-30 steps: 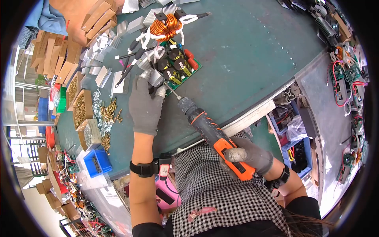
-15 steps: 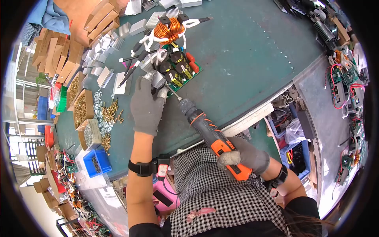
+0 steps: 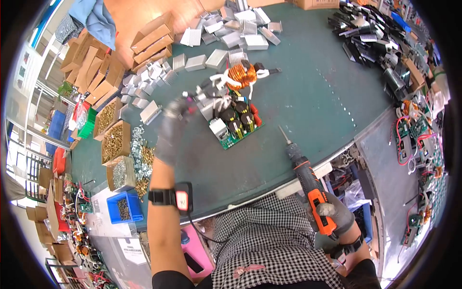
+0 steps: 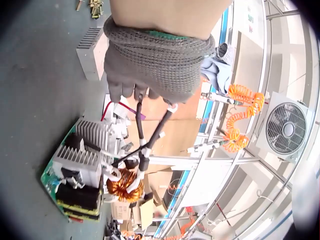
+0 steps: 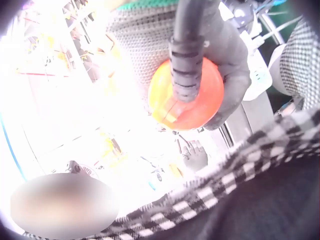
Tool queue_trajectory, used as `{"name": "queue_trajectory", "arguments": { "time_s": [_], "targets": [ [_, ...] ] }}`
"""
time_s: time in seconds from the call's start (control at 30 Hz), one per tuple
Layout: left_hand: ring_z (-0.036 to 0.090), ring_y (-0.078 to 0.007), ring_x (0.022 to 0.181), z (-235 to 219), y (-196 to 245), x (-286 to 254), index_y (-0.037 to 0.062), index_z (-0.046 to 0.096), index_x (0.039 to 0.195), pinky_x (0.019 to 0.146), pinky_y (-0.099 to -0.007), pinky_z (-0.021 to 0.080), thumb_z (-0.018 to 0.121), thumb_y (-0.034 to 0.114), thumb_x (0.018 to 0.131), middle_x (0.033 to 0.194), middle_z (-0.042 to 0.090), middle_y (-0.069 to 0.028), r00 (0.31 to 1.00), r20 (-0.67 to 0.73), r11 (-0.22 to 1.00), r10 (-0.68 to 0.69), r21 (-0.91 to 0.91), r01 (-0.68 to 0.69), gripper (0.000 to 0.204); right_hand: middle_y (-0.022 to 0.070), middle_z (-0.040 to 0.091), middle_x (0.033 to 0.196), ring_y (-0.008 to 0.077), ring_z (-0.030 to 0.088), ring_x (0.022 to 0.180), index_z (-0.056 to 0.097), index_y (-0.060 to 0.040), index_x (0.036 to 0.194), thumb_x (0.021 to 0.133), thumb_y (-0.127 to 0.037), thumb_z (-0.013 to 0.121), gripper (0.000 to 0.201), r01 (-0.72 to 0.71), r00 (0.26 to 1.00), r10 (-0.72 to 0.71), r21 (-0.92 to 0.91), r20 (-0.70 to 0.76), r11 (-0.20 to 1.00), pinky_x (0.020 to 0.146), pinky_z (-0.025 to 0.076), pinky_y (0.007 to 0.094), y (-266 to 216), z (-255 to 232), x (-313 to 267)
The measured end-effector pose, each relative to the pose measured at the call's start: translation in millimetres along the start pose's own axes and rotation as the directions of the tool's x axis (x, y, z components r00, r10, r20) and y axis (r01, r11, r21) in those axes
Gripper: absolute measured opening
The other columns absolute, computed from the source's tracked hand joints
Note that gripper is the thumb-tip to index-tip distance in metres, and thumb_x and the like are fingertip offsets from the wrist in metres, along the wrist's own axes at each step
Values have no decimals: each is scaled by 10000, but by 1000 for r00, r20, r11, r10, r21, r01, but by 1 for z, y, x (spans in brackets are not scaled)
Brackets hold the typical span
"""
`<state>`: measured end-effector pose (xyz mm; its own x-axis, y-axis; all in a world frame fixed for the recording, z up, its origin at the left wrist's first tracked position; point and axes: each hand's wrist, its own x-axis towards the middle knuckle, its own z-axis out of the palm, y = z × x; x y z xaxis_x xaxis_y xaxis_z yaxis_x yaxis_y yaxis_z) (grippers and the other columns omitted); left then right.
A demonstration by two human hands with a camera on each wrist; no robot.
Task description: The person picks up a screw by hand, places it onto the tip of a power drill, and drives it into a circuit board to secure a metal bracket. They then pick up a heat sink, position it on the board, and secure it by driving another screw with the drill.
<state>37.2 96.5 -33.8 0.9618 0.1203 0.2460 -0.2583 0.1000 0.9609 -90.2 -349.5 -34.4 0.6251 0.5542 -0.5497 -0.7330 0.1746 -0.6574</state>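
Observation:
My gloved left hand, blurred in the head view, holds the ends of black cables in its curled fingers. They run to a copper coil joined by white-sleeved leads to a green circuit board. Black round parts and finned heat sinks crowd that board, which lies on the table. In my gloved right hand is an orange and black electric screwdriver, gripped round its body. Its bit points toward the table, to the right of the board and apart from it.
Silver heat sinks lie heaped along the far side, with black ones at the far right. Cardboard boxes of brass screws and a blue bin line the left. The table's front edge runs before the apron.
The screwdriver has drawn back from the board to the right. My left hand has left the board's near corner and moved to the cables. The head view has shifted too.

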Motion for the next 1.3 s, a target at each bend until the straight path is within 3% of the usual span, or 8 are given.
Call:
{"name": "queue_trajectory", "arguments": {
  "time_s": [0.07, 0.2, 0.3, 0.5, 0.57, 0.67, 0.9, 1.3],
  "targets": [
    [600, -202, 972, 59, 32, -23, -28, 521, 1198, 815, -296, 485, 518, 166, 947, 1050, 603, -98, 985, -56, 967, -160, 190, 168, 317, 79, 584, 770, 171, 584, 566, 492, 31, 1156, 657, -367, 798, 708, 21, 1000, -19, 83, -23, 996, 473, 508, 282, -5, 2, 1],
    [637, -307, 785, 154, 73, -90, 5, 430, 1343, 714, -404, 513, 549, 263, 904, 980, 628, -194, 963, 254, 401, 86, 876, -267, 523, 76, 582, 757, 153, 580, 552, 499, 22, 1132, 688, -333, 789, 638, 47, 999, -46, 107, -18, 993, 484, 494, 254, -15, -1, 13],
    [642, -328, 810, 192, 78, -96, 44, 424, 1312, 672, -388, 517, 582, 261, 882, 1046, 628, -126, 718, 599, 620, -354, 725, -299, 506, 71, 574, 731, 144, 570, 542, 513, 23, 1105, 687, -381, 776, 638, 82, 996, -82, 9, -43, 997, 487, 496, 259, -27, 6, 23],
    [666, -255, 866, 110, 141, -39, 43, 579, 1149, 765, -355, 535, 592, 81, 870, 1074, 661, -80, 593, 799, 926, 99, 145, -350, 282, 83, 580, 750, 169, 578, 560, 500, 21, 1119, 670, -356, 786, 652, 140, 978, -128, 60, -166, 988, 483, 502, 286, -21, -14, 3],
    [590, -328, 1096, 85, 167, -21, 77, 559, 1230, 921, -416, 487, 683, 72, 740, 1218, 595, -127, 840, 501, 825, -207, 551, -125, 505, 91, 580, 750, 188, 582, 558, 501, 19, 1112, 667, -343, 787, 641, 140, 976, -124, 79, -181, 987, 479, 506, 301, -17, -20, -3],
    [441, -320, 1267, 94, 118, 2, 75, 613, 1113, 1057, -432, 371, 714, 138, 710, 1278, 543, -117, 738, 666, 8, -111, 743, -670, 420, 91, 587, 754, 182, 584, 554, 508, 15, 1108, 663, -335, 790, 633, 126, 984, -110, 110, -140, 986, 479, 504, 297, -17, -12, 0],
    [433, -280, 1249, 129, 96, 32, 126, 661, 969, 1066, -425, 328, 741, 220, 603, 1079, 606, -21, 506, 762, 2, -403, 554, -833, 386, 96, 588, 754, 186, 589, 566, 515, 33, 1137, 654, -373, 773, 682, 128, 985, -125, 16, -115, 992, 466, 501, 285, -16, 2, 15],
    [654, -206, 745, 184, 47, 84, 147, 725, 846, 674, -365, 477, 490, 548, 875, 722, 676, -39, 923, 159, -437, -351, 844, -312, 466, 80, 585, 797, 175, 591, 608, 498, 18, 1163, 663, -359, 783, 688, 92, 991, -94, -31, -96, 995, 493, 505, 280, -11, -2, 17]
  ]
}}
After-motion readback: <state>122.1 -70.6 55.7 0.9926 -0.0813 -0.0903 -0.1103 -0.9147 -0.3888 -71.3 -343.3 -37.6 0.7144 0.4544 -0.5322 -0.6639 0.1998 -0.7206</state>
